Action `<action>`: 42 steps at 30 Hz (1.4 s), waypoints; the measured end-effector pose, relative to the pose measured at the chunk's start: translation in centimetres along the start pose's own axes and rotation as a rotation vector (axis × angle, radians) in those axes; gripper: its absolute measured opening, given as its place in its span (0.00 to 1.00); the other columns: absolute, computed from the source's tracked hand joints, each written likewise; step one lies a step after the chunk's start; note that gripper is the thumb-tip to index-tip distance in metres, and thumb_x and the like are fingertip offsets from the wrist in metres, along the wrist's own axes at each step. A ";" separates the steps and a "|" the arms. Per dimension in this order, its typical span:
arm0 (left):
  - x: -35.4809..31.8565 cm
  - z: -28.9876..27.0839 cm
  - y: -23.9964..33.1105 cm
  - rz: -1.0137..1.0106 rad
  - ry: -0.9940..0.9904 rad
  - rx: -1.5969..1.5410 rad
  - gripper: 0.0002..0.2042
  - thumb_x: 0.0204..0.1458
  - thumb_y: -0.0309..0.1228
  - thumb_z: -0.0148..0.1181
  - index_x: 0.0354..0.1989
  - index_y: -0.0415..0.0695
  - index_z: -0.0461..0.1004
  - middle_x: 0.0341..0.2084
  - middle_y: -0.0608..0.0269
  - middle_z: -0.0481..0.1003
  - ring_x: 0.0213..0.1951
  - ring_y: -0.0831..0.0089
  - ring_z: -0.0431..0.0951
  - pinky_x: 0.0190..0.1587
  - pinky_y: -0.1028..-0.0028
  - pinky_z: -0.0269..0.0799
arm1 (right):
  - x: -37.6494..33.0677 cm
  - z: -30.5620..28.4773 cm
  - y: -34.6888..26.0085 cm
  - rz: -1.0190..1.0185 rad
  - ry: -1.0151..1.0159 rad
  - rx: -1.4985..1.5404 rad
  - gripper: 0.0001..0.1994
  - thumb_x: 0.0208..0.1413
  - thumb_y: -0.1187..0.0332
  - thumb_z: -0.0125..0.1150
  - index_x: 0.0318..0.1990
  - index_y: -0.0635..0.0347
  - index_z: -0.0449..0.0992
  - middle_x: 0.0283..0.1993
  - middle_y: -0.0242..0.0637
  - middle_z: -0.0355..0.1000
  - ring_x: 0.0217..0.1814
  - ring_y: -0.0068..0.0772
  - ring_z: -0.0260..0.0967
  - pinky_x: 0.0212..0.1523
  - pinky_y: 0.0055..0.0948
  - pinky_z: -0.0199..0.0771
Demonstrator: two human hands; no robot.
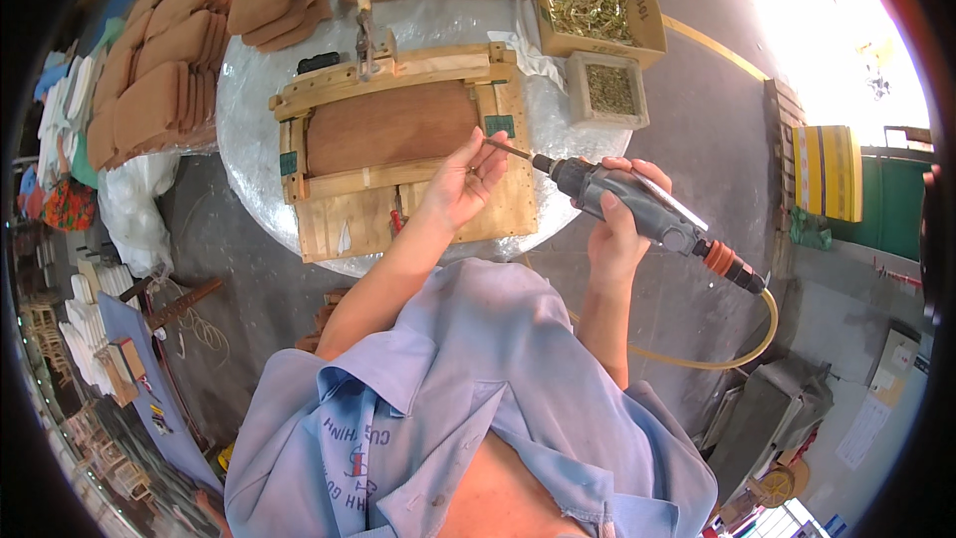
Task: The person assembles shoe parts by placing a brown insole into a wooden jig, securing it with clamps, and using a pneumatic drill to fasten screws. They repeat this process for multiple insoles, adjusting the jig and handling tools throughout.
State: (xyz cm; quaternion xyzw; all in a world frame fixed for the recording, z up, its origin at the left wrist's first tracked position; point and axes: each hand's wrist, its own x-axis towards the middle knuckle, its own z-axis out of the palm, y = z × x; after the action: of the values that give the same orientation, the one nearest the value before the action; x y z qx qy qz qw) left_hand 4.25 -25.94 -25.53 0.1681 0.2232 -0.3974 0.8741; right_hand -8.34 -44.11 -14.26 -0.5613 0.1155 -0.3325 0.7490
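My right hand (627, 209) is wrapped round a grey air screwdriver (637, 201), thumb along its near side. Its long thin bit (510, 147) points left, over the right end of a wooden jig. At the bit's tip, the thumb and forefinger of my left hand (466, 179) are pinched together; anything small between them is too small to make out. Below lies the wooden frame jig (418, 219), holding a brown curved panel (393, 128). A toggle clamp (366, 45) with a yellowish handle stands at the jig's far side.
Beyond the jig's right corner sit a cardboard box (645, 15) of brass-coloured screws and a smaller pale bin (607, 120). Brown panels (159, 105) are stacked left and behind. A yellowish air hose (717, 364) loops at my right. Plastic film covers the round table (249, 149).
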 end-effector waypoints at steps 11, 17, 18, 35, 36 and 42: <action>0.4 0.4 -0.5 0.030 0.097 -0.019 0.13 0.69 0.39 0.65 0.51 0.41 0.80 0.48 0.59 0.85 0.49 0.70 0.87 0.49 0.70 0.90 | 0.4 0.5 0.4 -0.031 -0.021 -0.082 0.29 0.53 0.74 0.69 0.63 0.59 0.68 0.55 0.50 0.77 0.62 0.46 0.75 0.69 0.63 0.76; 1.0 1.2 -1.4 0.094 0.150 -0.104 0.13 0.69 0.39 0.65 0.50 0.41 0.81 0.46 0.63 0.85 0.51 0.70 0.87 0.50 0.69 0.89 | 0.3 0.8 1.7 -0.157 -0.166 -0.116 0.29 0.55 0.76 0.76 0.61 0.62 0.66 0.57 0.54 0.76 0.63 0.52 0.78 0.67 0.55 0.78; 1.2 0.9 -1.4 0.096 0.156 -0.126 0.12 0.69 0.39 0.66 0.49 0.42 0.81 0.45 0.63 0.85 0.49 0.70 0.87 0.49 0.70 0.89 | 0.4 1.1 1.9 -0.124 -0.159 -0.120 0.29 0.55 0.77 0.75 0.61 0.62 0.66 0.57 0.54 0.76 0.63 0.52 0.78 0.67 0.55 0.78; 6.9 -7.4 7.6 0.661 0.482 1.339 0.22 0.61 0.48 0.70 0.30 0.38 0.81 0.21 0.61 0.78 0.25 0.69 0.77 0.31 0.64 0.70 | 11.6 5.3 15.0 0.114 -0.236 -0.434 0.27 0.53 0.78 0.74 0.60 0.64 0.72 0.55 0.47 0.78 0.55 0.37 0.80 0.54 0.37 0.86; 7.0 -7.1 8.9 0.654 0.522 1.431 0.23 0.61 0.49 0.70 0.31 0.37 0.82 0.23 0.58 0.80 0.26 0.65 0.80 0.33 0.63 0.73 | 12.1 5.2 15.8 0.116 -0.256 -0.445 0.27 0.53 0.78 0.74 0.61 0.64 0.71 0.56 0.48 0.78 0.54 0.39 0.80 0.49 0.37 0.90; 7.8 -8.3 10.5 0.522 0.558 1.399 0.23 0.59 0.50 0.72 0.31 0.37 0.83 0.21 0.61 0.78 0.25 0.72 0.76 0.32 0.67 0.70 | 12.9 6.8 16.5 0.201 -0.283 -0.456 0.26 0.52 0.76 0.76 0.59 0.65 0.73 0.54 0.47 0.79 0.57 0.37 0.79 0.61 0.36 0.80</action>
State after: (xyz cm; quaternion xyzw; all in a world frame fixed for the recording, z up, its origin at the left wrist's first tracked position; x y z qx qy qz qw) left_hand 14.77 -20.27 -35.36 0.8181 0.0861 -0.1710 0.5423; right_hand 11.23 -44.55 -24.49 -0.7418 0.1368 -0.1404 0.6413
